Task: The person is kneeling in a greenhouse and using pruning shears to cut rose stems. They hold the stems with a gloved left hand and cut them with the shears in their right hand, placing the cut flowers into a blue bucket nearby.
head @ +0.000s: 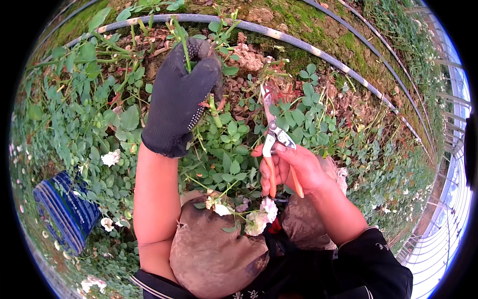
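My left hand, in a black knitted glove with white grip dots, is closed around a green rose stem among the cut stubs at the bed's edge. Bare, my right hand holds pruning shears by their orange and white handles, the blades pointing away from me toward a cut cane. A thick cut rose stub stands just beside the glove. Rose leaves fill the space between my forearms, and pale roses lie over my knees.
A dark irrigation pipe curves across the bed over mossy soil. A blue patterned bag stands at the left among rose bushes with white blooms. The greenhouse frame shows at the far right.
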`<action>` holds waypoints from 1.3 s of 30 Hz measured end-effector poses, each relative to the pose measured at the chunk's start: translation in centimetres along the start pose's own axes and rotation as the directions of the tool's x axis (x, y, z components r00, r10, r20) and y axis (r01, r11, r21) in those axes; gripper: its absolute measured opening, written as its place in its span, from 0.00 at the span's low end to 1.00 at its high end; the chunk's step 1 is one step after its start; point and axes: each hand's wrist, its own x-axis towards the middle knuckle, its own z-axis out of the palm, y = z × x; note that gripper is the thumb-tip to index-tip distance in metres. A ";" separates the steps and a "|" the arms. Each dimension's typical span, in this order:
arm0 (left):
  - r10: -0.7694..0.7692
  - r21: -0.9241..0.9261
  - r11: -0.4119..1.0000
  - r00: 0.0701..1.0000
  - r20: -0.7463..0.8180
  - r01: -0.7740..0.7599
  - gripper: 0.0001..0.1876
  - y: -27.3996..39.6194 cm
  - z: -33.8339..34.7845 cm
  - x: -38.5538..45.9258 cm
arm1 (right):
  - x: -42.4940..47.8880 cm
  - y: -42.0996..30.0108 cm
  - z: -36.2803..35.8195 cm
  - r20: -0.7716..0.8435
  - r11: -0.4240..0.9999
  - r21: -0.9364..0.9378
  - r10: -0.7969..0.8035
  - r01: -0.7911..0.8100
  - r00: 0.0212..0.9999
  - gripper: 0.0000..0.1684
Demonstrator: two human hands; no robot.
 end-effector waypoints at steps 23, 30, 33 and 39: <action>-0.047 0.484 0.864 0.980 -0.195 0.138 0.08 -0.1 3.0 1.6 | -8.3 -4.1 0.2 -0.005 0.368 -0.924 -0.297 0.109 0.955 0.26; -0.061 0.460 0.875 0.978 -0.200 0.149 0.08 -0.4 2.9 1.6 | -3.0 -5.9 -2.3 -0.114 -0.276 -0.855 -0.725 -0.438 0.679 0.35; -0.100 0.419 0.888 0.970 -0.221 0.187 0.08 -0.5 2.9 1.6 | -1.8 -5.8 -2.0 -0.121 -0.255 -0.866 -0.728 -0.430 0.675 0.35; -0.088 0.390 0.905 0.972 -0.217 0.169 0.07 -0.7 2.8 1.5 | -1.1 -5.6 -2.0 -0.126 -0.214 -0.883 -0.748 -0.417 0.652 0.32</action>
